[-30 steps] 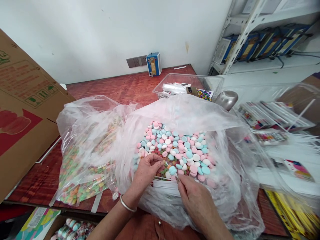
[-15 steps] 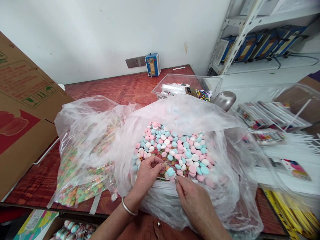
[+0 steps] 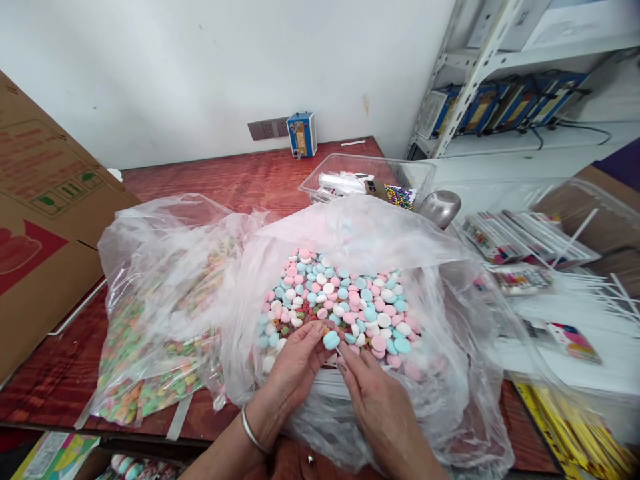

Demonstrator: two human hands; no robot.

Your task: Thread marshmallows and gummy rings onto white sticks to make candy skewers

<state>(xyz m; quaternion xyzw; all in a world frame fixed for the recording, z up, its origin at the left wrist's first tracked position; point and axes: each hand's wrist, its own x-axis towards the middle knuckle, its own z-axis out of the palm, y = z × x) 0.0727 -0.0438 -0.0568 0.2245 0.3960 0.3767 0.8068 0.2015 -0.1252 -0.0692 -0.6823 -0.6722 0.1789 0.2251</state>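
Note:
My right hand (image 3: 375, 395) is closed, its thumb and finger pinching a thin white stick that is mostly hidden. At the tip of those fingers is a light blue candy (image 3: 331, 340), which appears to be on the stick. Close on its left, my left hand (image 3: 299, 357) has thumb and finger pressed together; what they hold is too small to make out. Both hands are over the near side of an open clear plastic bag (image 3: 400, 233). Inside it lie many pink, white and blue round candies (image 3: 367, 297), with small reddish and green rings (image 3: 300, 312) among them.
A second clear bag (image 3: 165, 260) of coloured rings stands to the left, beside a cardboard box (image 3: 55, 180). Behind are a clear bin (image 3: 345, 160) and a metal scoop (image 3: 440, 208). White sticks (image 3: 595, 287) and packets lie at right. A shelf (image 3: 475, 73) rises behind them.
The blue candy has risen off the pile to between my hands. My left hand has turned and moved in closer to it. The whole view has shifted slightly.

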